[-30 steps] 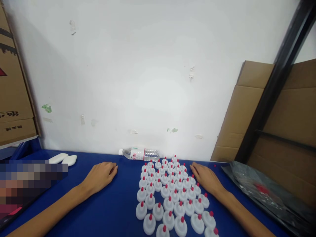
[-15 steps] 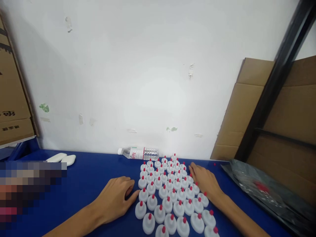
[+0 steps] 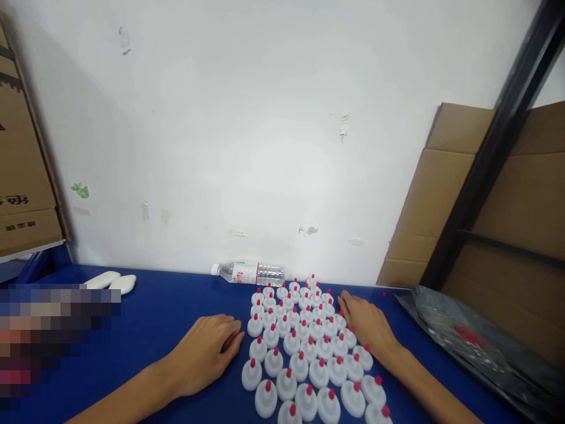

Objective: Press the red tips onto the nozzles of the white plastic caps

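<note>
Several small white bottle caps with red tips [image 3: 304,347] stand packed in rows on the blue table [image 3: 176,306]. My left hand [image 3: 207,353] lies palm down on the table just left of the cluster, fingers loosely curled, holding nothing, its fingertips close to the outer caps. My right hand [image 3: 366,324] rests flat against the cluster's right edge, fingers stretched out and touching the caps there.
A clear water bottle [image 3: 249,273] lies on its side by the white wall. Two white oblong pieces [image 3: 112,281] sit at the far left. A dark plastic bag [image 3: 477,341] lies at the right, with cardboard boxes [image 3: 507,200] and a black post behind it.
My left hand slid right from mid-table to the left edge of the caps, then eased back slightly. The right hand stayed against the right edge.
</note>
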Demonstrator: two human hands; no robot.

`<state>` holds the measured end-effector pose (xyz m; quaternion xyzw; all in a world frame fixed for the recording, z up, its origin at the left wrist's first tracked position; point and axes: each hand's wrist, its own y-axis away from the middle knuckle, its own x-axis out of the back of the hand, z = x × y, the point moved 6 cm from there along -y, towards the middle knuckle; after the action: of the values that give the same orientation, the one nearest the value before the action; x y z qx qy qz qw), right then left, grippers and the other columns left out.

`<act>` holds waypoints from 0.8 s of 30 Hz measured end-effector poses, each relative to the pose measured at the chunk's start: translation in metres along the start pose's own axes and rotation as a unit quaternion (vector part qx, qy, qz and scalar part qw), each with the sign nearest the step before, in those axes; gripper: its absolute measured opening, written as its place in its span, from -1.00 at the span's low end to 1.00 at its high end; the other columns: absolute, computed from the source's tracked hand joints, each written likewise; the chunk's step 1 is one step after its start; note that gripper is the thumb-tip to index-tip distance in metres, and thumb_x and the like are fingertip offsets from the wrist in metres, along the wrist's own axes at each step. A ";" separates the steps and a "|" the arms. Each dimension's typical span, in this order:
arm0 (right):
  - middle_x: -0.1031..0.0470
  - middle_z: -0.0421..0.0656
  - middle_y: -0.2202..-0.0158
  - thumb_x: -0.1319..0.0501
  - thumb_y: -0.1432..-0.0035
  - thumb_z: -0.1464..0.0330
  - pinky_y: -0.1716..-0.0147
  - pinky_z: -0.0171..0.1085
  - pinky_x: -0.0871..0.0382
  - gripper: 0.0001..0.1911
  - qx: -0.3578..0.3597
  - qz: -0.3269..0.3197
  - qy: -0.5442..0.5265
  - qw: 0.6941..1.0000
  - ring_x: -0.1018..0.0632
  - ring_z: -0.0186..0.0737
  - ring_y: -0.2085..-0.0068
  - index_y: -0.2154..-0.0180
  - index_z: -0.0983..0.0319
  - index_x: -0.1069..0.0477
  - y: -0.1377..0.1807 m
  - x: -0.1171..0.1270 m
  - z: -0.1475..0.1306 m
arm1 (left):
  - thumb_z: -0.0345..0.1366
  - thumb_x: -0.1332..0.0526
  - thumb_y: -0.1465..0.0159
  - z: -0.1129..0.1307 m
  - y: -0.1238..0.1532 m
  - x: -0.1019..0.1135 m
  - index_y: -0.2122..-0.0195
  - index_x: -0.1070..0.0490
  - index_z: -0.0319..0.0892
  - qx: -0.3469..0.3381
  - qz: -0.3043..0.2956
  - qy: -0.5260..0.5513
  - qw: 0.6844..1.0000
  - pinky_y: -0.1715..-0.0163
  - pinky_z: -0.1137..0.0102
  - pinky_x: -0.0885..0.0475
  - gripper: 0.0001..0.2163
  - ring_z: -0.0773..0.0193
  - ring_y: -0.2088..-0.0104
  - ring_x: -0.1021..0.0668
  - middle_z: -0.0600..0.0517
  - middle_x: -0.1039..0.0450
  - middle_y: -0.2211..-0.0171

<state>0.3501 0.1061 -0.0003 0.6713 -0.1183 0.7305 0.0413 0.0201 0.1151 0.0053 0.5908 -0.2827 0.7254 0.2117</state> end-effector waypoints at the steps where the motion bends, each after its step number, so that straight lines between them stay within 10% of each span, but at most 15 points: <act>1: -0.54 -0.09 0.04 -0.23 -0.40 0.19 0.15 -0.11 -0.56 -0.68 0.001 0.001 0.000 1.000 -0.60 -0.19 0.14 -0.06 0.25 -0.44 0.000 0.000 0.000 | -0.23 0.03 -0.48 -0.001 0.000 0.000 0.47 -0.23 -0.11 0.000 -0.002 -0.004 1.000 0.38 0.33 -0.23 -0.66 0.20 0.43 -0.49 0.05 -0.47 0.44; 9: -0.54 -0.10 0.05 -0.23 -0.40 0.19 0.14 -0.11 -0.56 -0.68 0.011 -0.001 0.001 1.000 -0.60 -0.19 0.14 -0.05 0.24 -0.44 0.000 0.000 0.001 | -0.21 0.10 -0.46 -0.059 -0.003 0.014 0.01 -0.49 -0.27 0.149 0.054 -0.087 0.984 -0.06 0.02 -0.26 -0.60 -0.20 -0.05 -0.48 -0.29 -0.49 0.02; 13: -0.54 -0.10 0.05 -0.23 -0.40 0.19 0.15 -0.11 -0.56 -0.68 0.011 0.000 0.000 1.000 -0.60 -0.19 0.14 -0.06 0.25 -0.44 0.000 0.000 0.001 | 0.06 0.10 -0.44 -0.095 0.000 0.005 -0.40 -0.22 -0.31 0.268 0.046 -0.095 0.958 -0.21 -0.23 -0.07 -0.33 -0.58 -0.38 -0.09 -0.47 -0.14 -0.36; 24: -0.54 -0.10 0.06 -0.23 -0.40 0.19 0.16 -0.12 -0.56 -0.69 0.023 0.014 -0.016 1.000 -0.60 -0.20 0.16 -0.04 0.25 -0.44 -0.002 -0.004 0.004 | 0.31 0.06 -0.33 -0.106 0.000 -0.006 -0.47 -0.05 -0.11 0.304 0.013 -0.090 0.949 -0.27 -0.27 0.01 -0.18 -0.59 -0.40 -0.04 -0.38 -0.02 -0.45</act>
<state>0.3545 0.1077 -0.0038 0.6818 -0.1112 0.7229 0.0135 -0.0566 0.1846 -0.0159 0.6860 -0.0743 0.7237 -0.0129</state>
